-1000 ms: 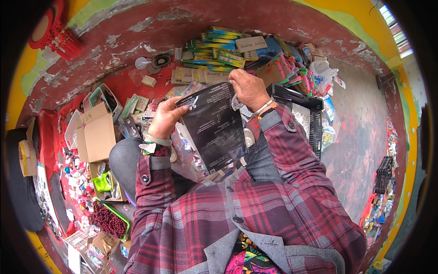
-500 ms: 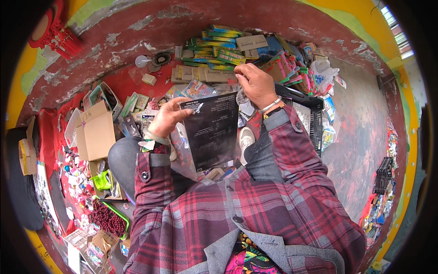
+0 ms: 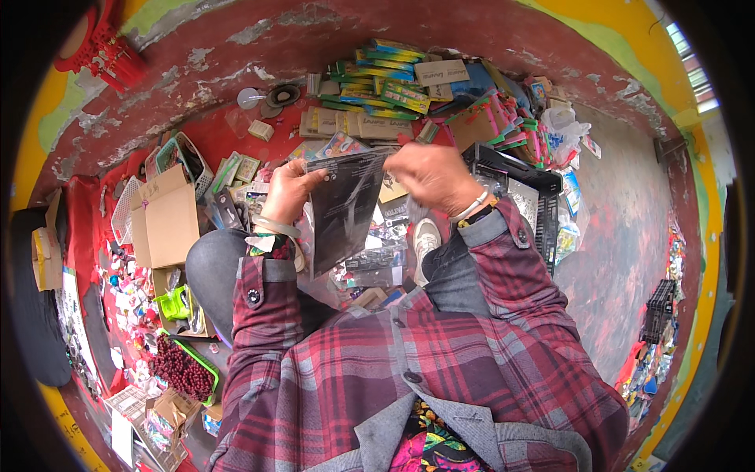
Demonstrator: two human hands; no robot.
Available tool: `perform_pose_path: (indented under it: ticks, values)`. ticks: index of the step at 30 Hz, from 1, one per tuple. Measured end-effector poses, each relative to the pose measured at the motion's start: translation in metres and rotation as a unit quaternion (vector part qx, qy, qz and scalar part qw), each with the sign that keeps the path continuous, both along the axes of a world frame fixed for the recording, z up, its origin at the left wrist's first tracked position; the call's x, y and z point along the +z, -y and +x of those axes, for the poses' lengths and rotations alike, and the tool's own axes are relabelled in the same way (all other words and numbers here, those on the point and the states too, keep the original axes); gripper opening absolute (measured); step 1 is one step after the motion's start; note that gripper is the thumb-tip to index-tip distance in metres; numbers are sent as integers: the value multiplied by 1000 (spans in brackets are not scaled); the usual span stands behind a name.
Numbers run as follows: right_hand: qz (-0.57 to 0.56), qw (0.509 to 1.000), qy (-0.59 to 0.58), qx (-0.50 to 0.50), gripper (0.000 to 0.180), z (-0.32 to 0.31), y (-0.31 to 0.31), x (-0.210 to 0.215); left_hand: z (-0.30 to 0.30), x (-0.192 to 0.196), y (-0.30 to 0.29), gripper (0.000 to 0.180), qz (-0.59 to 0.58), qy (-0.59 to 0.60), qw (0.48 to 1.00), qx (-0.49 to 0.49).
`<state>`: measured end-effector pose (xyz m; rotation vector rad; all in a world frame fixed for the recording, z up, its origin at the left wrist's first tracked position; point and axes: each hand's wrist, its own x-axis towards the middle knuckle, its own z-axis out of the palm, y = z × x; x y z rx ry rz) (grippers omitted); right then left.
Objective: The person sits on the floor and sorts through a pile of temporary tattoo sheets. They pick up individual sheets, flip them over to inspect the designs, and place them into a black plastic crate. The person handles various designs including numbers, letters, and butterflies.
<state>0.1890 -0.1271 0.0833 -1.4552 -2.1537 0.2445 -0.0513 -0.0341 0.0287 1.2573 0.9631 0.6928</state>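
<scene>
In front of me, a flat black package [image 3: 346,208] with pale print hangs tilted above my lap, with what looks like glossy clear plastic around it. My left hand [image 3: 289,190] pinches its upper left corner between thumb and fingers. At the upper right corner is my right hand [image 3: 440,179], its fingers closed on the edge and a little blurred by motion. Beneath the package, between my shoes, lie several clear plastic packets [image 3: 373,263] and small cards.
A black plastic crate [image 3: 543,189] stands right of my right hand. Against the far wall are stacked green and yellow boxes [image 3: 377,79]. An open cardboard box [image 3: 167,228], a white basket [image 3: 193,161] and a green tray of dark red beads [image 3: 185,370] are on the left.
The black package has turned from nearly facing me to a slant, uncovering packets below. My right hand has come down to its upper right corner.
</scene>
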Motion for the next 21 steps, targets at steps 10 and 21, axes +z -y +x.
perform_pose_path:
  ticks: [10, 21]
  values:
    - [-63, 997, -43, -9, 20, -10, -11, -30, 11, 11, 12, 11, -1, -64, 991, -119]
    - [-162, 985, -62, 0, 19, 1, -13, -35, 12, 1, 16, 31, 47, 33, 984, -169]
